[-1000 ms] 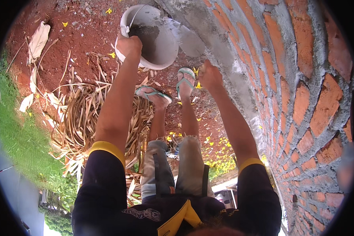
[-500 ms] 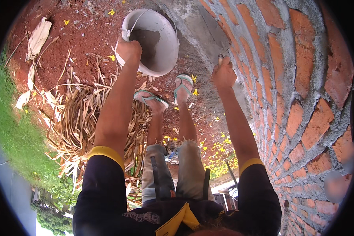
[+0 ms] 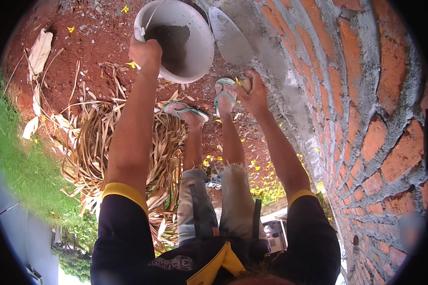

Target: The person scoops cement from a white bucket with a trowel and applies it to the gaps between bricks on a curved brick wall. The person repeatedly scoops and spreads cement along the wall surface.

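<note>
My left hand [image 3: 146,53] grips the left rim of a white bucket [image 3: 199,42], close to where its wire handle joins. The bucket tilts toward me and shows a patch of grey mortar [image 3: 170,45] inside. In my right hand [image 3: 255,96] is the wooden handle of a trowel [image 3: 229,39], the fingers curled round it. The trowel's pointed, mortar-smeared blade reaches up beside the bucket's right side. I cannot tell whether the blade touches the bucket.
A brick wall [image 3: 349,59] with grey mortar joints rises along the right, with a cement strip [image 3: 283,78] at its foot. Dry leaves [image 3: 92,147] are heaped on the red soil to the left of my sandalled feet [image 3: 225,96]. Grass [image 3: 28,175] lies farther left.
My right hand has brought the trowel leftward from the wall's foot to beside the bucket, its blade now turned face up. My left hand and the bucket have shifted slightly up in view.
</note>
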{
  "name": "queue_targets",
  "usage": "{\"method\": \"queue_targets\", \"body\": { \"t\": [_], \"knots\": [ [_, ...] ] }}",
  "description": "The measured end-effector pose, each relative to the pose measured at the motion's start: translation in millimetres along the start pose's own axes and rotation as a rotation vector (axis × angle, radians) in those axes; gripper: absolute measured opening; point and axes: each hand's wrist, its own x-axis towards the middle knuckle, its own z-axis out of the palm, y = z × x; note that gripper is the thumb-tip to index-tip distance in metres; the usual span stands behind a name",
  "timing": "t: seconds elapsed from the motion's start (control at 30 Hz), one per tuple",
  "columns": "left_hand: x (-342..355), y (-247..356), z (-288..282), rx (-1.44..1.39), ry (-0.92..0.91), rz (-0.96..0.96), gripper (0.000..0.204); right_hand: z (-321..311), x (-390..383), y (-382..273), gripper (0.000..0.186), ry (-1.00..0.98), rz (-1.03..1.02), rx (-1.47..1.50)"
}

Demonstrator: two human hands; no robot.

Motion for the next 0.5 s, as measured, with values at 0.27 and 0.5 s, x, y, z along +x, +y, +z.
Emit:
{"method": "queue_targets", "body": {
  "t": [0.27, 0.5],
  "knots": [
    [0, 0, 0, 0.054, 0.003, -0.007, 0.033, -8, 67, -17, 0.033, -0.235, 0.103, 0.234],
    [1, 0, -3, 0.057, 0.051, 0.035, 0.032, -27, -3, 6, 0.040, -0.113, 0.493, 0.705]
  ]
}}
